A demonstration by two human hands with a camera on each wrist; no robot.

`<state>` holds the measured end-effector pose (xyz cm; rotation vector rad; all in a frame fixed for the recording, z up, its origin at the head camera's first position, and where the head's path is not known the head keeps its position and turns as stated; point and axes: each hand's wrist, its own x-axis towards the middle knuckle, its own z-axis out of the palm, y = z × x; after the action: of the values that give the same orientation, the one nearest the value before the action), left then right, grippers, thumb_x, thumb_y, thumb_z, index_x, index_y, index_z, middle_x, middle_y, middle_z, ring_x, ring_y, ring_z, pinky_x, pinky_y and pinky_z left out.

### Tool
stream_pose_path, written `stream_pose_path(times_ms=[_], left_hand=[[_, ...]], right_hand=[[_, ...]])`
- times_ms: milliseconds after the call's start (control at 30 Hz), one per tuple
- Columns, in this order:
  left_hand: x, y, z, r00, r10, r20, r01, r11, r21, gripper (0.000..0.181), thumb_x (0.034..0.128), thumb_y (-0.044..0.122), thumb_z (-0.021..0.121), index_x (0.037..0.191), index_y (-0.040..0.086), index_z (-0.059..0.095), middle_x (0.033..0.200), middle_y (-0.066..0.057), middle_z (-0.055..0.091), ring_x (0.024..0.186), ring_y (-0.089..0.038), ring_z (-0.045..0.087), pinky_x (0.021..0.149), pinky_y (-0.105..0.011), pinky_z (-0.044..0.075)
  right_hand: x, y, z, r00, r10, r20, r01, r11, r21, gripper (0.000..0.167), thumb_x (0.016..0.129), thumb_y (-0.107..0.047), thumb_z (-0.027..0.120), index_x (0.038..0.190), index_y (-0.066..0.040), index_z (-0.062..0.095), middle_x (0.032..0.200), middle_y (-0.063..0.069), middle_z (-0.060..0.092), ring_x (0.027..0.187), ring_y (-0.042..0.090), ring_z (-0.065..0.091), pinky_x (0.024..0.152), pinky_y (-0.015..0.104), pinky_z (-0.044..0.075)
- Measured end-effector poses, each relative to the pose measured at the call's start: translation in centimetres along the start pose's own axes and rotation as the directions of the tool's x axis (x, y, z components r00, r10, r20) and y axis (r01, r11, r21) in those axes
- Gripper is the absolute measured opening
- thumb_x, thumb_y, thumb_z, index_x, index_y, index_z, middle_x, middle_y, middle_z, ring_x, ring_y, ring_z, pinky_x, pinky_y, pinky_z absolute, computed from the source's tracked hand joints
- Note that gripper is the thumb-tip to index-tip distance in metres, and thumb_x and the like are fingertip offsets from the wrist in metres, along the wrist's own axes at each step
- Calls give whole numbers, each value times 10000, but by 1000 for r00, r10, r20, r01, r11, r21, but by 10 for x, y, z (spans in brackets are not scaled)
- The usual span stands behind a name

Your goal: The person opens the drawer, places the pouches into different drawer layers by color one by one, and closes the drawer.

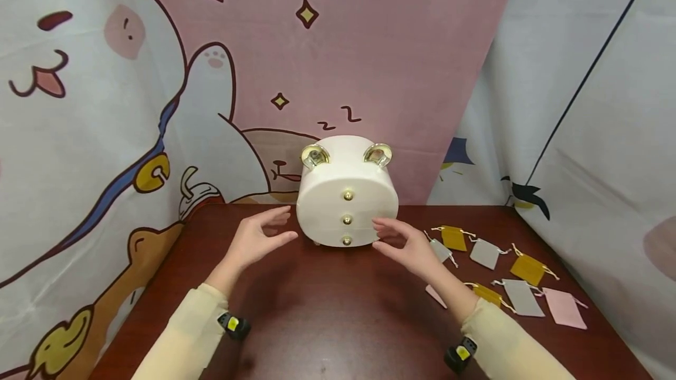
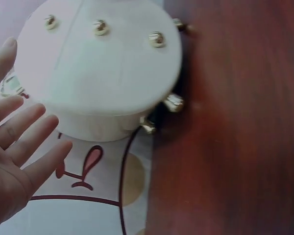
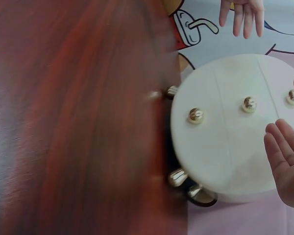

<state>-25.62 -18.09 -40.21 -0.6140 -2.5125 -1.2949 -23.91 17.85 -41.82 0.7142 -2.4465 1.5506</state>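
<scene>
A white, round-fronted box point(image 1: 322, 216) with three gold knobs point(image 1: 347, 219) in a vertical row stands at the back of the table. Two gold ear-shaped pieces point(image 1: 315, 156) sit on its top, and gold feet point(image 2: 174, 103) show underneath in the left wrist view. Faint seams cross its front between the knobs. My left hand point(image 1: 256, 238) is held in the air by the box's left side, fingers extended, holding nothing. My right hand point(image 1: 409, 245) hovers before the lower right of the front, fingers loosely extended and likewise holding nothing. Neither hand appears to touch the box.
Several small drawstring pouches lie on the right of the dark red-brown table point(image 1: 317, 321), among them a yellow pouch point(image 1: 528, 268), a grey pouch point(image 1: 523, 298) and a pink pouch point(image 1: 564, 308). Cartoon-printed cloth point(image 1: 380, 63) hangs behind the table and along both sides.
</scene>
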Motion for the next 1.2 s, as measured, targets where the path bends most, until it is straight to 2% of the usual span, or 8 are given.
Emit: stream_pose_path(times_ms=[67,300,400,533,633,867,1067,1200], left_hand=[[7,4,-4,1000,5,-20,-5,1000,-12,592,823,329,832,1346,133,637,1215,-57,688,1083,-217,662,870,-426,563],[31,13,-9,997,54,-63,-58,996,-68,512,861,273,801,1335,145,653,1242,-54,674,1094,-213,651,875,-395,564],[39,15,-10,995,61,-77,-66,995,-71,484,871,259,791,1326,153,663,1261,-59,662,1084,-230,650,870,-431,564],[49,17,-11,993,78,-89,-86,993,-80,456,876,230,785,1309,141,675,1291,-71,646,1175,-247,592,892,-461,551],[57,17,-11,992,87,-96,-97,990,-98,434,878,214,782,1291,123,687,1293,-75,645,1234,-247,543,912,-453,542],[73,14,-10,992,103,-69,-111,986,-122,397,898,194,757,1280,109,691,1318,-53,628,1269,-232,514,955,-445,517],[86,13,-6,994,100,-47,-104,989,-101,396,907,171,746,1288,84,682,1329,-59,621,1253,-220,529,965,-398,512],[92,11,-2,995,83,-49,-88,990,-110,376,917,162,733,1284,97,687,1318,-75,623,1226,-232,547,940,-399,527]], right_hand=[[5,-3,0,1000,-12,-4,12,1000,12,494,878,-116,775,1340,-53,614,1194,178,674,1009,254,677,870,344,559],[24,-16,2,999,-35,-33,35,999,7,474,887,-98,763,1334,-45,618,1152,200,685,964,226,677,821,306,556],[31,-19,3,999,-21,-33,21,1000,16,469,900,-68,740,1347,-26,604,1158,218,677,982,278,670,841,359,555],[40,-20,6,1000,-1,-23,3,998,55,479,911,-24,712,1368,15,571,1171,267,656,1019,379,645,873,454,543],[46,-19,8,1000,8,-22,-6,998,68,476,916,-47,714,1370,-1,576,1165,248,666,1032,374,644,873,440,546],[57,-16,9,999,20,-36,-17,996,83,448,911,-164,748,1341,-121,632,1109,118,710,1012,255,669,851,349,550],[64,-16,11,998,12,-56,-8,997,81,421,900,-173,762,1307,-145,661,1053,100,720,964,232,681,831,350,553],[68,-16,13,998,8,-66,-3,997,80,418,897,-154,763,1301,-113,664,1033,120,721,948,252,685,822,350,553]])
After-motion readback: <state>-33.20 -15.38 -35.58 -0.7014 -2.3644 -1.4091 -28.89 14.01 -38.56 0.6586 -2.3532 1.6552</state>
